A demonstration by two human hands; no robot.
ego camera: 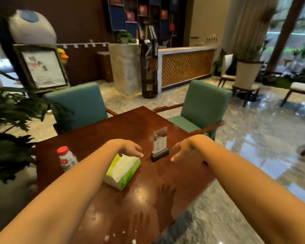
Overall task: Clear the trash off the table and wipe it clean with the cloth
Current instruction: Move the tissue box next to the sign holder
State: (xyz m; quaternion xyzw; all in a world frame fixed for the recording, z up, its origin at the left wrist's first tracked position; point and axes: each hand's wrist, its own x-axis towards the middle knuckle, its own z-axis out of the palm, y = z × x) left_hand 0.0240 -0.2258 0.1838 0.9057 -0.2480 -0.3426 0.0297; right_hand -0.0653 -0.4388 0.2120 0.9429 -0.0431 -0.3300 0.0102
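While both arms reached forward over the wooden counter [123,131], no trash was lifted yet, so I judge the clearing step was only at its beginning. The left hand [128,148] was released, fingers spread, hovering just above the far end of the tissue box [121,170] and grasping nothing. The right hand [182,150] was released too, at about 3 o'clock of the small sign stand [159,144], near it but apart.

A bottle with red cap [66,158] stood at about 9 o'clock of the tissue box, near the left edge of the counter. Some small white scraps [106,237] and drops lay at 6 o'clock, close to the near edge. No cloth was visible, so I cannot tell where it was.

The next move probably called for choosing the trash, likely the bottle and scraps, and closing a hand on it.

The middle of the counter was free for wiping. Two green chairs [77,104] stood at 11 and 1 o'clock, against the far edges.
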